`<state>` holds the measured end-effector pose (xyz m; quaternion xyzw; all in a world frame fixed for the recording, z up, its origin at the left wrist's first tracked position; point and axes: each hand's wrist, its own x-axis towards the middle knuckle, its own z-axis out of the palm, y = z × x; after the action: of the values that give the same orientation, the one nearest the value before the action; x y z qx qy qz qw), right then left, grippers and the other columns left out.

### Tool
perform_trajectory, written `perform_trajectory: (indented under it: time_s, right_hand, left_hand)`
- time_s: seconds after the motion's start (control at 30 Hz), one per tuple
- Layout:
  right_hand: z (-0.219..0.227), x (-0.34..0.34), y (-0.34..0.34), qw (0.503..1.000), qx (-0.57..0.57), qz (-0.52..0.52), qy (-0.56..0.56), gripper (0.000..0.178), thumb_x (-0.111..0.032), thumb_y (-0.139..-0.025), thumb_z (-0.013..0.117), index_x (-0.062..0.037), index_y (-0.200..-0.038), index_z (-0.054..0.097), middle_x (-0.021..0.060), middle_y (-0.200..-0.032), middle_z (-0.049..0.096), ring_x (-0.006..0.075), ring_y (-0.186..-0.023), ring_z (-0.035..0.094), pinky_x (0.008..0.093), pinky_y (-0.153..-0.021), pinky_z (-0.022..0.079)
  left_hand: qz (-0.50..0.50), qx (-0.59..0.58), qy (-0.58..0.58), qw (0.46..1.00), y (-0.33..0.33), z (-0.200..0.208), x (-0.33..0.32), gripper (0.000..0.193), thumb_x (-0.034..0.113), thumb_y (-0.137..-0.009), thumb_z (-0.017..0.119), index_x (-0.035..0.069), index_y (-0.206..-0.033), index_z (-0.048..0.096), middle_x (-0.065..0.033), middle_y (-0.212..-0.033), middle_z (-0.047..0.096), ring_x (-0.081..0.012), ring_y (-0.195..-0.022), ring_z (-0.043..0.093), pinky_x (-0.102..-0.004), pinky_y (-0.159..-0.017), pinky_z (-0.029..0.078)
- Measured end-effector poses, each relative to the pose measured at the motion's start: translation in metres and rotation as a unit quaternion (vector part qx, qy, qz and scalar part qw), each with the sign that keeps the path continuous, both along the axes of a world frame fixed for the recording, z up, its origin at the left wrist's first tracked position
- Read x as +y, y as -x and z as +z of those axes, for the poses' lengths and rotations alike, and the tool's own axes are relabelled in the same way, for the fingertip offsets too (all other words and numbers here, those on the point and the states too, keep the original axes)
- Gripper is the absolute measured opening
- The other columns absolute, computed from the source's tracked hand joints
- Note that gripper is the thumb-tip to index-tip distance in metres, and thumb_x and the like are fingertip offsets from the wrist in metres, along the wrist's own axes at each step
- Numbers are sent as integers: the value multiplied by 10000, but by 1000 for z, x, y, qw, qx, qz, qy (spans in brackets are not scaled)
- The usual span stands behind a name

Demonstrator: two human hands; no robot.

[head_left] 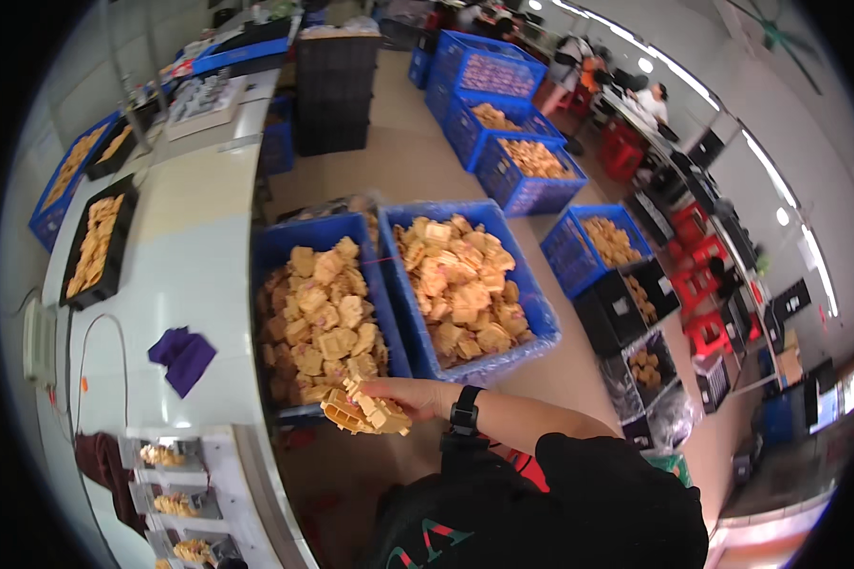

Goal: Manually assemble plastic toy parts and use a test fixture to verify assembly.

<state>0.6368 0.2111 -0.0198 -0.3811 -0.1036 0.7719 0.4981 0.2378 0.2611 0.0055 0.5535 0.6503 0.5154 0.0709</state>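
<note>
My right hand (419, 396), with a black watch on its wrist, reaches leftward from a black sleeve. Its fingers are closed on pale yellow moulded plastic pieces (361, 414), some hollow, with ribs and notched edges. How many pieces there are I cannot tell. They are held at the near edge of a blue crate (399, 353) heaped with similar yellow parts (327, 308). Right beside it stands a second blue crate (531, 308), lined with clear plastic and also full of yellow parts (460, 284). My left hand is out of view.
A long white workbench (185, 275) runs along the left, bearing a purple cloth (182, 360), a black tray (81, 302) of yellow parts and several small fixtures (173, 503) with parts. More blue crates (541, 194) and red stools (707, 332) stand to the right. People sit farther back.
</note>
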Motion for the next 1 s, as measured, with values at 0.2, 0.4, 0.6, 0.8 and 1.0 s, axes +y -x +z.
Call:
perform_trajectory:
  time_s: [0.2,0.4,0.6,0.8,1.0]
  right_hand:
    - [-8,-124,-113,982,-5,-187,-19,510,-399,-973,620,-72,-1347,507,49,-1247,627,152,-1087,638,303,-946,530]
    - [-34,-258,-216,938,21,-337,-77,494,-424,-987,592,-96,-1350,520,34,-1256,621,149,-1121,614,330,-971,508]
    - [-59,-335,-295,880,2,-466,-94,555,-511,-1009,495,-121,-1403,465,27,-1291,590,164,-1152,587,364,-1013,479]
    - [-57,-370,-329,821,-60,-553,-131,513,-583,-952,538,-160,-1242,558,51,-1293,563,238,-1182,561,476,-1029,456]
    - [-121,-412,-375,804,5,-595,-1,536,-678,-944,446,-224,-1175,613,64,-1212,613,318,-1154,575,462,-948,476]
  left_hand:
    - [-169,-171,47,969,-133,-24,11,366,240,-1044,506,-16,-1290,593,-114,-972,618,-201,-793,572,-310,-677,496]
    - [-310,3,44,950,-291,-65,10,356,192,-1048,499,-15,-1329,569,-152,-1215,619,-257,-1035,608,-356,-855,521]
    - [-288,-148,146,935,-395,-95,47,394,277,-1058,459,-19,-1276,600,-179,-1280,607,-315,-1144,584,-387,-952,473]
    - [-249,173,76,950,-394,-194,130,355,134,-1007,492,-20,-1326,520,-201,-1275,590,-356,-1165,572,-410,-980,470]
    - [-183,246,145,941,-522,-96,-5,377,166,-981,553,13,-1325,537,-173,-1314,588,-304,-1202,568,-381,-967,488]
